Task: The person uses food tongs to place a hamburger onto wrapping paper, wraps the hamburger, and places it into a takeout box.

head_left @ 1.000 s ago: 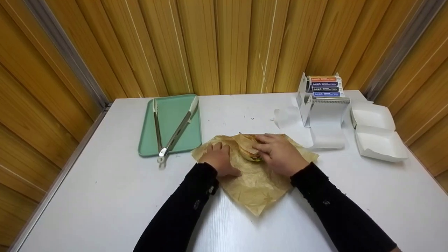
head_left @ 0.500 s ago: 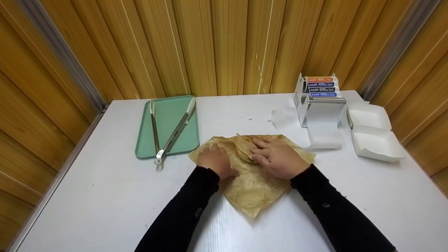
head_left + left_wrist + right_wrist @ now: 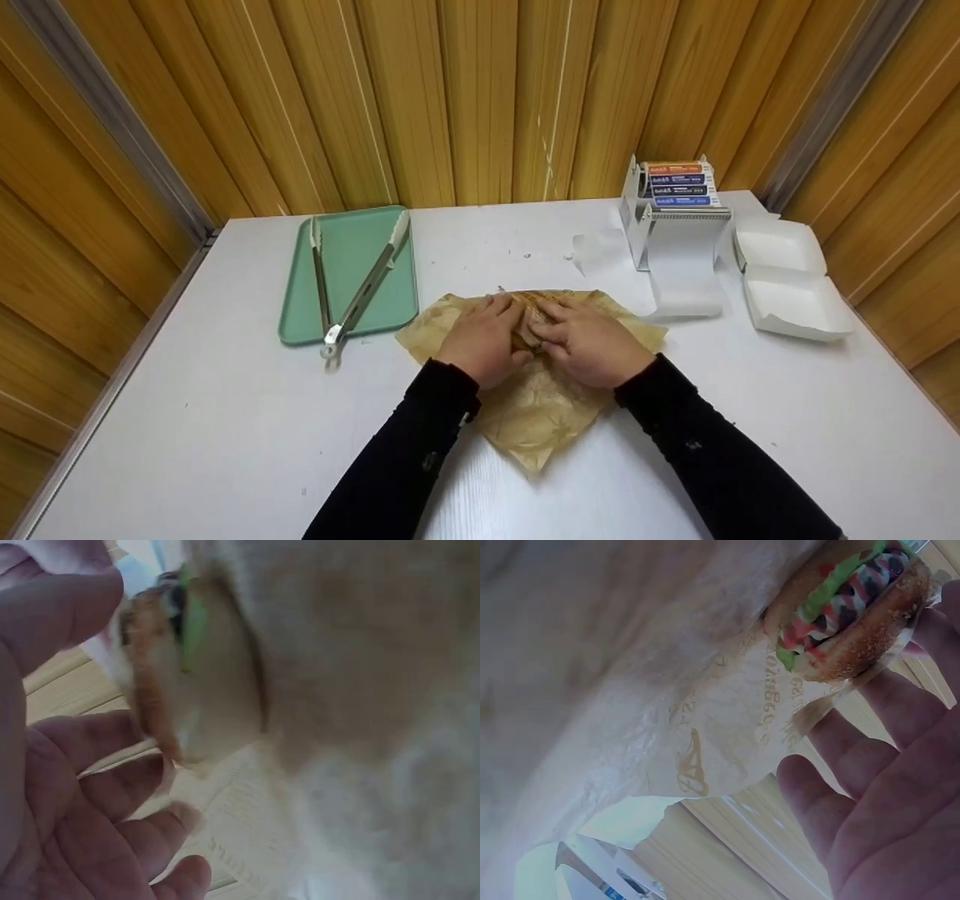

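A burger with a seeded bun, lettuce and sauced filling (image 3: 859, 619) lies on brown printed wrapping paper (image 3: 536, 420). From above, a folded flap of the paper and both hands hide most of it. My left hand (image 3: 484, 341) rests at the burger's left side, its fingers on the folded paper; its wrist view shows loosely bent fingers beside the burger (image 3: 154, 682). On the opposite side, my right hand (image 3: 596, 345) lies with fairly straight fingers against the paper over the burger. The two hands' fingertips are close together.
At the left, metal tongs (image 3: 364, 292) lie spread on a green tray (image 3: 349, 232). A label dispenser (image 3: 675, 217) with a hanging white strip stands at the back right, a loose translucent piece (image 3: 600, 251) beside it. Farther right lies an opened white box (image 3: 795, 300).
The flap has been folded over the burger, covering its exposed front. My left hand has moved right from the flat paper to the burger, while the right stays against it.
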Demonstrator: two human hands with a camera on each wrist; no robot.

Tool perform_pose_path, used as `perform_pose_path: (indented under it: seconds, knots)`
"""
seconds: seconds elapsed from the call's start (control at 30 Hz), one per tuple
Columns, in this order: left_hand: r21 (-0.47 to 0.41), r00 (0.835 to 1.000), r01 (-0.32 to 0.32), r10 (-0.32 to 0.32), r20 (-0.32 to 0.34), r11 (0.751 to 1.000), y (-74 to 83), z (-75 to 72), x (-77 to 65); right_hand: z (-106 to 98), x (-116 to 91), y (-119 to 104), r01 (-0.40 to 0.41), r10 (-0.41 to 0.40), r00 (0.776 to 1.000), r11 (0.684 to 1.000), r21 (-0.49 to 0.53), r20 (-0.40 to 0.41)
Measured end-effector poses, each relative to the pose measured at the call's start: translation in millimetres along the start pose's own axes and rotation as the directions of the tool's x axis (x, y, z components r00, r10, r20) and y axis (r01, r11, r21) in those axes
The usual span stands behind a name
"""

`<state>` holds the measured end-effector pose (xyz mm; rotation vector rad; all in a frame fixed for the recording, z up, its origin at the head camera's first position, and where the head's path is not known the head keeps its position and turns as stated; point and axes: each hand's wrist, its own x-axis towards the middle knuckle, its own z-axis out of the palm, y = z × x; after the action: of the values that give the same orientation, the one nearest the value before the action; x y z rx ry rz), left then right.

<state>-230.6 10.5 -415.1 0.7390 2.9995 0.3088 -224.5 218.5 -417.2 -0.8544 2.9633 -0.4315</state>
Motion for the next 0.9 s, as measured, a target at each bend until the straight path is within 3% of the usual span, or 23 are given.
perform_pose_path:
  seconds: [0.1, 0.3, 0.63, 0.9]
  knots:
    - [0.006, 1.0, -0.002, 0.002, 0.029, 1.0, -1.1, 2.7, -3.2, 0, 0, -2, -0.016, 0.016, 1.0, 1.0, 0.006, -0.001]
    - [-0.011, 0.996, -0.064, 0.064, 0.06, 0.998, 3.8, -0.2, -10.8, 1, 0, -3, -0.022, 0.022, 0.999, 1.0, 0.002, -0.031]
    - [0.037, 0.996, -0.082, 0.081, 0.036, 0.996, 8.0, 2.6, -13.5, 3, -1, 4, 0.033, -0.031, 0.992, 0.999, 0.014, -0.123]
    - [0.03, 0.997, -0.066, 0.065, 0.033, 0.997, 7.8, 4.6, -13.2, 4, -1, 5, 0.058, -0.055, 0.99, 0.998, 0.016, -0.128]
